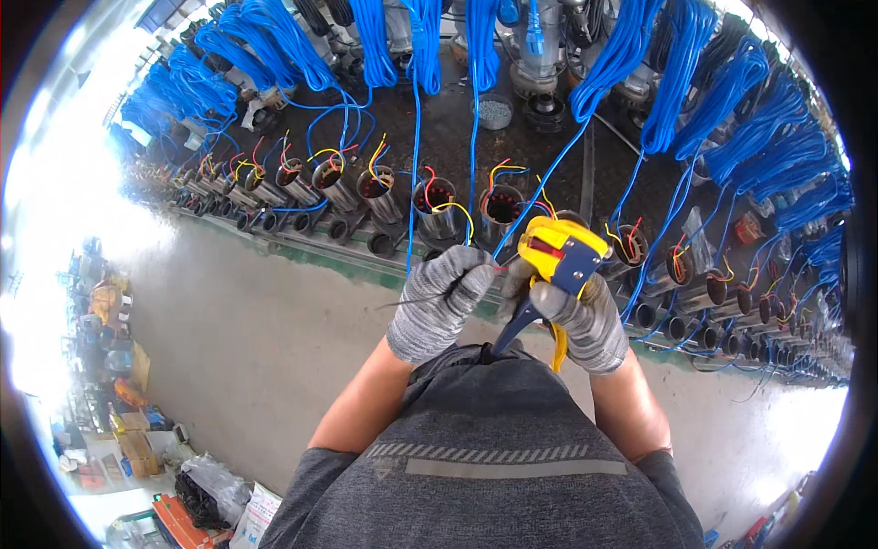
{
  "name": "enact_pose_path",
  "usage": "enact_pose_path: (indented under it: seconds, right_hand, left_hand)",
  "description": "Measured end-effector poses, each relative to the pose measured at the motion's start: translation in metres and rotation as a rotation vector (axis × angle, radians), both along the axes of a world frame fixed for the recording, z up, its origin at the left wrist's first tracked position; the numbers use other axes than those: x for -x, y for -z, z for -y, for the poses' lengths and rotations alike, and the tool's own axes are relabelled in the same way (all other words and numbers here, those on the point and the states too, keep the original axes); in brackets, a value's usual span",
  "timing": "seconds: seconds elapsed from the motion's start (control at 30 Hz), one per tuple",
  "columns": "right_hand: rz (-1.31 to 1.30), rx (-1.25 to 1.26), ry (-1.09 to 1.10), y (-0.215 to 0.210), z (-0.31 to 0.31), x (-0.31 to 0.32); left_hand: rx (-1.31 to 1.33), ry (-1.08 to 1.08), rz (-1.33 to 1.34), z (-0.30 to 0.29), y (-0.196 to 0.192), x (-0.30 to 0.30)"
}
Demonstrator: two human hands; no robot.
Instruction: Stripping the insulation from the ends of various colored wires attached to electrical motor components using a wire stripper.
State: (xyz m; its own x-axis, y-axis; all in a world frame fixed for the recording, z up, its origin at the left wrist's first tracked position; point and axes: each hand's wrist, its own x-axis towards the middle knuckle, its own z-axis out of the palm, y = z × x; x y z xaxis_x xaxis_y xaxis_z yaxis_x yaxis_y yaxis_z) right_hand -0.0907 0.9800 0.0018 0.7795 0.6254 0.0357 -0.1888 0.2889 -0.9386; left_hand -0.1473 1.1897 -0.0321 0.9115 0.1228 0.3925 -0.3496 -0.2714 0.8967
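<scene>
My left hand (443, 304), in a grey knitted glove, is closed in a pinch around a thin wire. A bit of red shows at its fingertips, and a dark strand (407, 302) sticks out on the other side. A blue cable (541, 199) runs down to these fingertips. My right hand (585, 316), gloved too, grips a yellow and dark-blue wire stripper (573, 263). The tool's jaw end points up and away from me, and its handles hang below the fingers. The two hands are close together, with the wire tip beside the tool.
Metal cylinders with coloured leads, such as this one (501, 206), line the bench's near edge. Beyond them hang coiled blue cables (599, 59) over motor-like metal bodies (537, 64). A bowl of small grey pieces (495, 113) sits on the dark bench (549, 151). Boxes and bags lie lower left.
</scene>
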Motion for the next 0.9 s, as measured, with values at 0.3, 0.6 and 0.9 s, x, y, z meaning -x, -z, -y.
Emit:
enact_pose_path:
  seconds: [0.3,0.6,0.9]
  right_hand:
    - [-0.544,-0.085,-0.311,0.008,0.013,-0.002]
    - [-0.417,-0.099,-0.338,0.000,0.006,0.017]
    - [-0.372,-0.114,-0.324,0.005,0.009,0.015]
  left_hand:
    - [0.724,-0.004,-0.226,-0.010,-0.012,0.007]
    - [0.754,0.139,-0.282,-0.005,-0.010,0.012]
    - [0.682,0.022,-0.299,0.000,-0.001,0.017]
